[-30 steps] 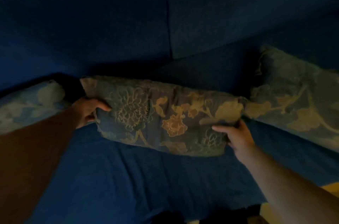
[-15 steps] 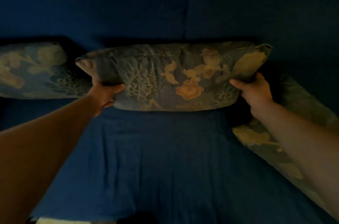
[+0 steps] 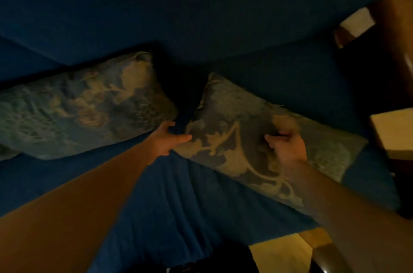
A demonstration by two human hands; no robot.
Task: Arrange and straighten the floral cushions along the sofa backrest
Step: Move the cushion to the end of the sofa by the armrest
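Note:
Two floral cushions lie on a dark blue sofa. The left cushion (image 3: 85,105) leans against the backrest (image 3: 201,15). The right cushion (image 3: 241,138) lies flatter on the seat (image 3: 178,201), slanting down to the right. My left hand (image 3: 166,140) sits in the gap between them, fingers apart, with a finger touching the right cushion's near left corner. My right hand (image 3: 286,147) pinches the fabric on top of the right cushion near its middle. The room is dim.
A wooden armrest or furniture piece (image 3: 393,15) stands at the far right, with a pale block (image 3: 395,134) below it. Light-coloured floor (image 3: 281,255) shows past the seat's front edge at the bottom right.
Both hands have let go of the middle cushion, which now rests against the backrest on the left. The view and both hands have shifted right to the other cushion, which the right hand has gripped.

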